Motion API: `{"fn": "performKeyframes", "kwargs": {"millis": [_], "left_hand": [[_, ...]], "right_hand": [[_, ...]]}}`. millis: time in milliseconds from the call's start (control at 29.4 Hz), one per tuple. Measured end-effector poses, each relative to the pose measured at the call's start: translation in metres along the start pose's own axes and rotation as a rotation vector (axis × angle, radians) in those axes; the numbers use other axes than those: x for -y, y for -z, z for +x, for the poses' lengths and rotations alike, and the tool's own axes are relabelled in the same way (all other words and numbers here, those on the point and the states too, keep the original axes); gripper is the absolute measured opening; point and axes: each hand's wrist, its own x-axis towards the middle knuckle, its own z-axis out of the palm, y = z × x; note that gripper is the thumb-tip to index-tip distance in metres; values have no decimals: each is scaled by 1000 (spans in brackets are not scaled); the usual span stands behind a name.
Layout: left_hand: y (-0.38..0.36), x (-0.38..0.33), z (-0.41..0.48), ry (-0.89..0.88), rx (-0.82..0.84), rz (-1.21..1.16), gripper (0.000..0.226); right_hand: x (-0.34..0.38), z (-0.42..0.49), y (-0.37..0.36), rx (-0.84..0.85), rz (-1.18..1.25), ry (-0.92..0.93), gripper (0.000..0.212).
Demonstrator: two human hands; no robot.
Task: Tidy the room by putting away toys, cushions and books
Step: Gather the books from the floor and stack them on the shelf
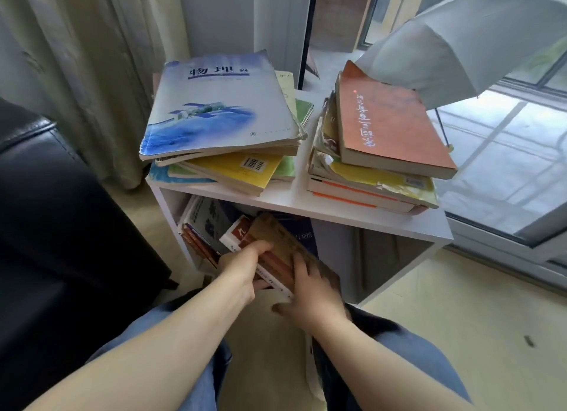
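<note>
A low white shelf unit (pixel 285 203) stands in front of me. On its top lie two book stacks: the left one topped by a blue-and-white textbook (pixel 221 103), the right one by an orange book (pixel 389 128). Under the top board, several books (pixel 202 223) lean in the left part of the compartment. My left hand (pixel 242 268) and my right hand (pixel 313 291) together grip a small bundle of brown books (pixel 282 248), tilted, its far end inside the compartment next to the leaning ones.
A black leather sofa (pixel 46 226) fills the left side. Curtains (pixel 76 57) hang behind it. An open grey umbrella (pixel 460 42) rests against the right book stack by the glass door (pixel 506 165). The right part of the shelf compartment (pixel 383 257) shows no books. Beige floor lies to the right.
</note>
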Motion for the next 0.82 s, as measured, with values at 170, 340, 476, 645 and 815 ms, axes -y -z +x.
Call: {"fn": "performKeyframes", "kwargs": {"millis": [170,340,476,645,815], "left_hand": [[-6,-11,4,-44,164,46,22],[6,-17,25,39,177,245,13],[11,-7,50,21,36,399,26],[-3,3,80,-44,7,556,34],[-13,19,115,-111,13,608,38]], "right_hand": [[-8,10,25,-226,-121,124,58],[-24,23,39,-205,306,-109,41],[-29,31,39,-246,535,-244,36],[-40,39,45,-323,525,-297,11],[-39,60,43,-258,471,-347,16]]}}
